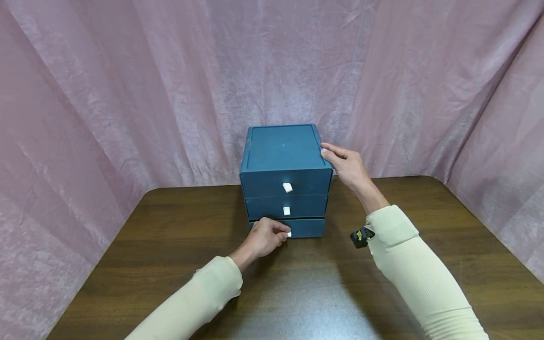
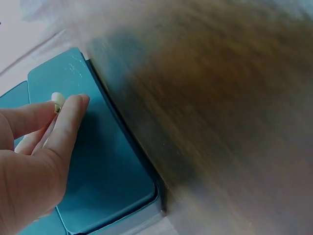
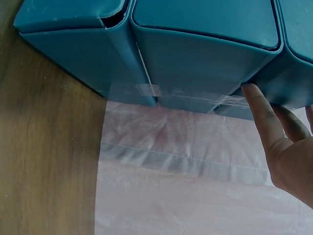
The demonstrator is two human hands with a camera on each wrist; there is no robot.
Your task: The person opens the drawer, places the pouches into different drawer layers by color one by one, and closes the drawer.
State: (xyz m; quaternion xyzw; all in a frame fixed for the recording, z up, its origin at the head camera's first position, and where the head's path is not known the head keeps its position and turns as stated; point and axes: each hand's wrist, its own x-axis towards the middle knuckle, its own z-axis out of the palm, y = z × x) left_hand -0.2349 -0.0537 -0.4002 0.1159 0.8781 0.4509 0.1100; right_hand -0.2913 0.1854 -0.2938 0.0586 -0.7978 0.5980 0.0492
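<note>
A blue three-drawer cabinet (image 1: 284,148) stands at the back of the table, each drawer with a small white knob. My left hand (image 1: 264,237) is at the bottom drawer (image 1: 308,228), pinching its white knob (image 2: 58,99) between thumb and fingers. A dark gap shows along that drawer's top edge, and in the right wrist view its front sits slightly out from the casing. The middle knob (image 1: 286,211) and top knob (image 1: 287,188) are untouched. Against the cabinet's upper right side rests my right hand (image 1: 349,166), its fingers extended along the top edge and side.
The brown wooden table (image 1: 178,226) spreads around the cabinet. Pink curtains (image 1: 170,94) hang behind it and on both sides. A small black device (image 1: 362,237) is strapped at the right sleeve's cuff. Clear tape (image 3: 161,92) crosses the cabinet's side.
</note>
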